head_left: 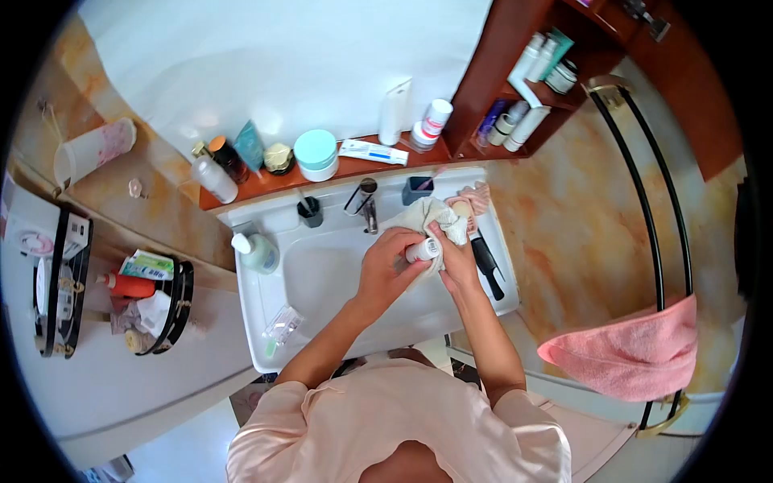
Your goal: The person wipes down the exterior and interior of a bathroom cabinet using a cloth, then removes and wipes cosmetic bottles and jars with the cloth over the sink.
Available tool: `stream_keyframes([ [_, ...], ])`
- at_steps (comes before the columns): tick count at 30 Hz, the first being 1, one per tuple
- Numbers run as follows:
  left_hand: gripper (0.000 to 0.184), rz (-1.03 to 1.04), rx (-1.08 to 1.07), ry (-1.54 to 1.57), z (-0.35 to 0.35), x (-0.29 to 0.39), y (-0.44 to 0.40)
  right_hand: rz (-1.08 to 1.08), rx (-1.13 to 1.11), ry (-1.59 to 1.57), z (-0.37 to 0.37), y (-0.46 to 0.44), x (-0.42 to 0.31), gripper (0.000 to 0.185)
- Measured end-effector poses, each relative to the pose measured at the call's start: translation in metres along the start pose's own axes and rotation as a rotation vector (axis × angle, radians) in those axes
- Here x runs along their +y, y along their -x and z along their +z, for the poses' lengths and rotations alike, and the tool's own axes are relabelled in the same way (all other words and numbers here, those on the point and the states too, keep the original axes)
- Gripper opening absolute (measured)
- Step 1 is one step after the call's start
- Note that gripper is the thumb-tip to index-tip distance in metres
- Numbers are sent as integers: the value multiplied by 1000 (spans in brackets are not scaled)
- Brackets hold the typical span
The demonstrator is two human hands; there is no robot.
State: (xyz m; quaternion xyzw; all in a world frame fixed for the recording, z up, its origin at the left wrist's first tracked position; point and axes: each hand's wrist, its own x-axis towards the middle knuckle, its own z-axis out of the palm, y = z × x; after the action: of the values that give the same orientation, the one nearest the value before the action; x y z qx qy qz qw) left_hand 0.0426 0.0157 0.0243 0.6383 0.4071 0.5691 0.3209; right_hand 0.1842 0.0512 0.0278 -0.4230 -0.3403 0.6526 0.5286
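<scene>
Above the white sink (314, 278), my left hand (383, 264) is closed around a small white bottle (422, 250), whose end faces up toward me. My right hand (457, 256) grips a pale cloth (417, 216) that bunches around the bottle and hangs below it. Part of the cloth is hidden behind my hands. Just right of my right hand, a black-handled comb or brush (485, 264) lies on the sink rim, near a pink striped cloth item (475, 197). Behind my hands stands the faucet (368, 205).
A soap bottle (259, 253) and a clear packet (282, 326) sit on the sink's left side. Two dark cups, one a grey cup (417, 190), stand at its back. Jars and tubes line the wooden shelf (346, 171). A pink towel (628, 350) hangs at right.
</scene>
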Motion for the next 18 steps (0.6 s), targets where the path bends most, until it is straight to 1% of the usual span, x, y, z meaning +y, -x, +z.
stream_keyframes([
  [2,35,1,-37,-2,9,4,-6,6,90,-135,-14,5,-4,34],
  [3,36,37,-18,-37,15,5,-8,10,130,-204,-18,8,-7,36],
  [4,37,72,2,-73,21,5,-10,-67,90,-214,-25,12,-7,41],
  [7,38,116,8,-174,36,8,-14,-337,25,195,-26,24,-12,42],
  [8,38,122,1,-201,43,9,-14,-304,35,167,-27,25,-21,42],
  [11,39,12,-39,-1,58,12,-13,-285,175,153,-47,16,-19,37],
  [12,39,3,-55,32,61,12,-12,-293,213,98,-45,17,-24,32],
  [14,40,-19,-85,97,67,8,-9,-251,203,71,-51,16,-27,32],
  [15,40,-103,-101,224,70,4,-9,-230,201,59,-57,17,-29,32],
  [16,40,-189,-120,352,73,-3,-8,-177,210,-11,-65,17,-29,38],
  [17,39,-275,-138,481,77,-7,-8,-175,226,-77,-69,18,-30,38],
  [18,39,-277,-137,513,80,-11,-8,-172,238,-142,-71,18,-32,38],
])
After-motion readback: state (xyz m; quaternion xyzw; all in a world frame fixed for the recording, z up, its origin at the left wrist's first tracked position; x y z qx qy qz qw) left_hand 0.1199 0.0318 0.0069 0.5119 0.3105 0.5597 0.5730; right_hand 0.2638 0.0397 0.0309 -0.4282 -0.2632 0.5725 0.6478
